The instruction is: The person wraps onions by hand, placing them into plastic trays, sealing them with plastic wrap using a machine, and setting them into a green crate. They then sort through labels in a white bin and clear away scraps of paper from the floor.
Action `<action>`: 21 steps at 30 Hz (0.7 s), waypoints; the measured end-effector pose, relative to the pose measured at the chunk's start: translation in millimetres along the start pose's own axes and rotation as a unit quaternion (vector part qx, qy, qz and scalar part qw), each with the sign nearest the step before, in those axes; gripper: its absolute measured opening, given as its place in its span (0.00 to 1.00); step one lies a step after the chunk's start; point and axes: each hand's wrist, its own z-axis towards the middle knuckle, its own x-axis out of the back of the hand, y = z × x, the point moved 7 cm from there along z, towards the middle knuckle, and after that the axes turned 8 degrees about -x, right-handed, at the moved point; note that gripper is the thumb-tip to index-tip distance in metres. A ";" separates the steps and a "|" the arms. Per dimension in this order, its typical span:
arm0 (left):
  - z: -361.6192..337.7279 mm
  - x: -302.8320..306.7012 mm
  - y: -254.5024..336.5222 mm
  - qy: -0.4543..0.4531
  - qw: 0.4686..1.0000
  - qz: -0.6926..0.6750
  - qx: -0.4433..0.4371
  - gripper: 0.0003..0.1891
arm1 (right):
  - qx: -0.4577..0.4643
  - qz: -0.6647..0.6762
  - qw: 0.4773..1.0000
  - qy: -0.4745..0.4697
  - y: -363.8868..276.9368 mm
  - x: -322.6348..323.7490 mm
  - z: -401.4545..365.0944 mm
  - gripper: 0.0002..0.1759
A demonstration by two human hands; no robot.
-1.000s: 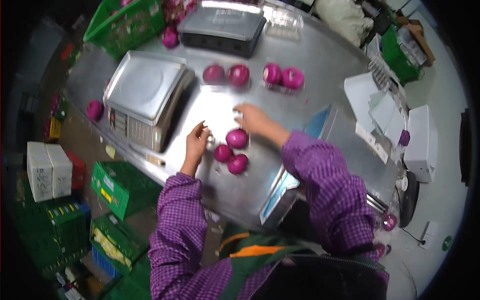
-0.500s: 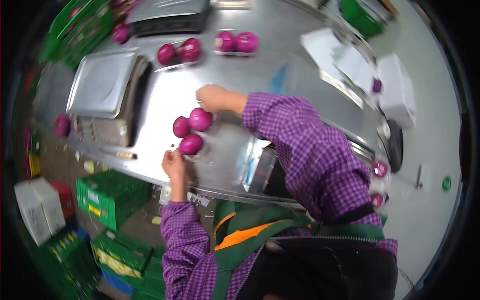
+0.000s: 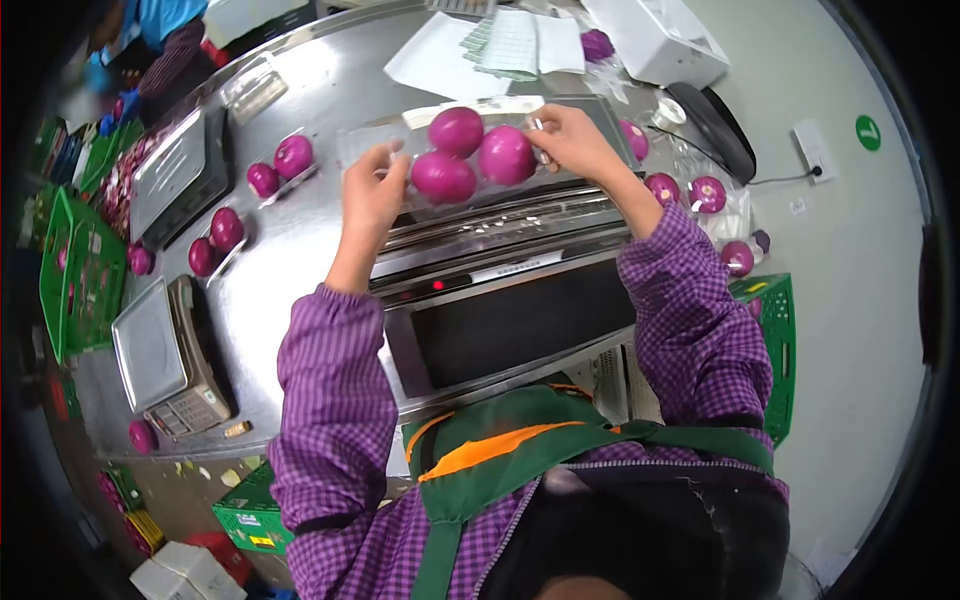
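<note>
Three red onions (image 3: 443, 177) sit close together between my hands, on what looks like a clear tray that barely shows beneath them. My left hand (image 3: 373, 195) has its fingers curled at the tray's left end. At the right end, my right hand (image 3: 580, 143) pinches the tray's shiny edge beside the largest onion. Under the onions is a film-wrapping machine (image 3: 500, 250) with a clear film roll, a small red light and a black plate (image 3: 525, 322) at the front.
Paired onions in clear trays (image 3: 281, 168) stand to the left, near two scales (image 3: 150, 345) and a green crate (image 3: 85, 270). Papers (image 3: 450, 55) lie at the back. Wrapped onions (image 3: 707, 194) rest at the right by a black object (image 3: 712, 130). A co-worker's sleeve (image 3: 175, 60) shows top left.
Both hands have carried the three onions rightward from the steel table to above the wrapping machine. My right hand has come onto the tray's end. The view has turned to the right.
</note>
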 end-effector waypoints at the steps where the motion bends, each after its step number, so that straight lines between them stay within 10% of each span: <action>1: 13.1 -24.2 -7.6 -0.022 1.000 0.003 0.008 0.17 | -0.013 0.016 0.999 0.027 16.9 19.4 -1.1 0.12; 12: -13.3 -80.8 -20.9 -0.066 0.994 0.040 0.077 0.14 | -0.053 0.064 0.996 0.018 101.6 72.1 -14.4 0.12; 14: -47.6 -44.5 -4.5 -0.041 0.962 0.263 -0.064 0.11 | 0.088 -0.212 0.963 0.144 87.7 99.6 -56.3 0.15; 16: -80.0 -23.4 6.9 -0.026 0.932 0.361 -0.004 0.09 | 0.035 -0.331 0.927 0.173 97.1 115.8 -93.4 0.17; 19: -95.4 -31.0 6.2 -0.027 0.913 0.397 0.084 0.10 | 0.053 -0.360 0.911 0.193 114.3 99.7 -111.1 0.17; 21: -84.2 -52.0 -4.9 -0.049 0.930 0.363 -0.006 0.09 | 0.094 -0.298 0.927 0.207 112.0 75.2 -102.7 0.16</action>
